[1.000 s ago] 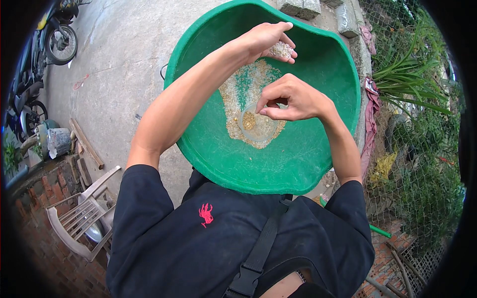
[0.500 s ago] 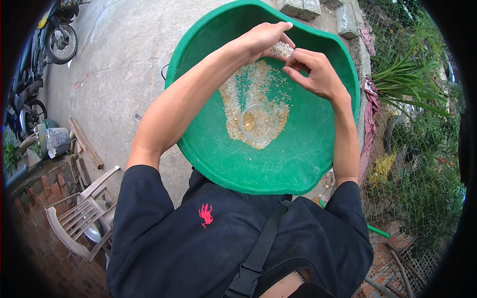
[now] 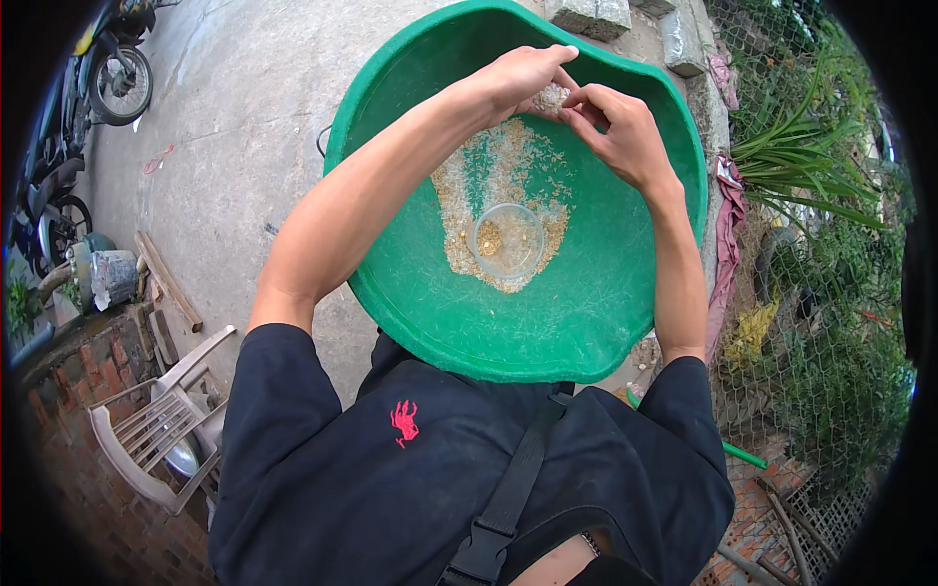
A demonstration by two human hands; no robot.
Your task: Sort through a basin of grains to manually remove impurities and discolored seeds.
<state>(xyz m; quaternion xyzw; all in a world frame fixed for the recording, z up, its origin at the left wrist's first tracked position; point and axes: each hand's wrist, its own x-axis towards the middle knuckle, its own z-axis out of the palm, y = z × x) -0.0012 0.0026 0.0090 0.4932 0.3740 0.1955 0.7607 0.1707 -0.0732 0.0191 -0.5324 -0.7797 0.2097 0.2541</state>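
My left hand is cupped over the far side of a big green plastic basin, with a small heap of pale grain in its palm. Thumb and forefinger pinched together, my right hand touches the edge of that heap; whatever is between the fingertips is too small to make out. Below the hands, loose grain mixed with husks lies spread over the basin floor. A round clear plastic container stands among it, with some yellowish grains inside at its left.
Concrete ground surrounds the basin. Motorbikes stand at the far left, with a plastic chair nearer on that side. Concrete blocks sit beyond the rim. A wire fence with plants runs along the right.
My right hand has shifted slightly left and up, its pinched fingertips now against the heap in my left palm. The left hand, container and spread grain look the same.
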